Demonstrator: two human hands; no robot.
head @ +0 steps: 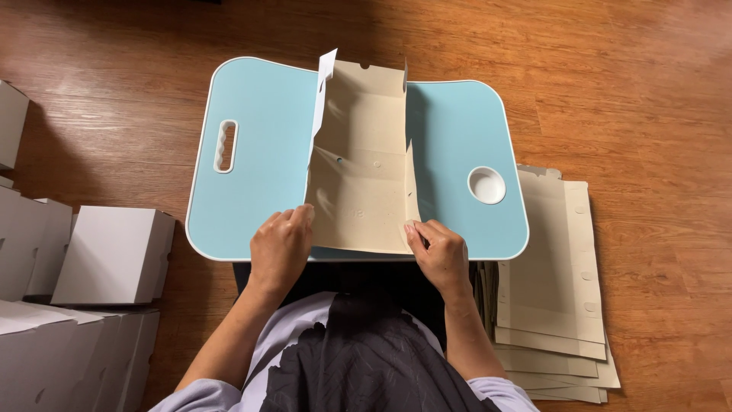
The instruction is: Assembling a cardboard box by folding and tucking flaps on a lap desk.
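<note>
A beige die-cut cardboard box blank [364, 164] lies on a light blue lap table [259, 145], its two long side flaps folded upright. My left hand [280, 248] grips the blank's near left corner, fingers curled over the left flap's lower end. At the near right corner, my right hand [438, 253] pinches the right flap's bottom edge. The blank's white outer face shows at the far left flap tip.
A stack of flat beige blanks [560, 297] lies on the wooden floor to my right. Several folded white boxes [114, 255] stand on the floor at my left. The table has a handle slot [226, 146] and a round cup recess [486, 185].
</note>
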